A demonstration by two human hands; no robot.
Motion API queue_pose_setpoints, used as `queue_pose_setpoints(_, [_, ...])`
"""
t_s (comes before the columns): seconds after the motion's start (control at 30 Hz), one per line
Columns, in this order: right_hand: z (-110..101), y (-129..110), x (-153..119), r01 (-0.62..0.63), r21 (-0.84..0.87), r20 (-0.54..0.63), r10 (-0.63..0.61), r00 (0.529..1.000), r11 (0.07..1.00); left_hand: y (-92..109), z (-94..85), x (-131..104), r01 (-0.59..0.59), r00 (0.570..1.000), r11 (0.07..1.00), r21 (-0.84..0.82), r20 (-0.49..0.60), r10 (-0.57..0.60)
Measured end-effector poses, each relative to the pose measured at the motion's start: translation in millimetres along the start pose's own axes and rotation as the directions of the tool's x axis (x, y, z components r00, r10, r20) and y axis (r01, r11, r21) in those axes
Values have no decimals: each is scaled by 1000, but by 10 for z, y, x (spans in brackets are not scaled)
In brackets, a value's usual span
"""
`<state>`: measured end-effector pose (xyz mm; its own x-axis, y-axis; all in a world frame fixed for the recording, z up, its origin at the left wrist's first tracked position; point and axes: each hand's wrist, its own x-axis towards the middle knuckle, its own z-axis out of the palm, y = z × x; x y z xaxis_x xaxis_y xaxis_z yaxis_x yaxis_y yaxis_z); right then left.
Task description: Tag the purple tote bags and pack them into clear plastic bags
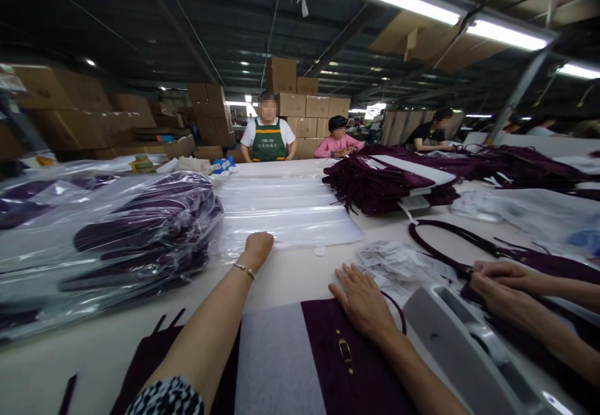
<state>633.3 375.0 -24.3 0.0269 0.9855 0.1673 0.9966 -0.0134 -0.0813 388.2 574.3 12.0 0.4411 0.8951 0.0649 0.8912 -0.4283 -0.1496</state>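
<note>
Reaches to 12 o'clock with the left hand, curled at the near edge of the clear plastic sleeves, with fingertips hidden. Cannot tell how far closed, or whether pinching any plastic. Lays the right hand open and flat, gripping nothing, over the far right part of the purple fabric piece, close in front at 12 o'clock, with grey panel and buckle. Has the plastic-wrapped bundle at 10 o'clock, the dark purple pile at 1 o'clock beyond the white labels, and, at 2 o'clock, the grey dispenser near a co-worker's hands, fingering a purple strap.
</note>
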Motion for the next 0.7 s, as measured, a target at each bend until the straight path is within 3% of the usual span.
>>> queue_pose_setpoints(0.3, [45, 10, -12, 8, -6, -44, -8, 999, 1000, -193, -147, 17, 36, 999, 999, 22, 19, -37])
queue_pose_setpoints(0.5, [1, -9, -9, 4, 10, -50, -4, 999, 1000, -117, -200, -92, -7, 998, 1000, 21, 69, 6])
queue_pose_setpoints(0.7, [4, -10, -9, -1, 4, -44, 1, 999, 1000, -109, -246, -81, 46, 999, 998, 46, 6, -47])
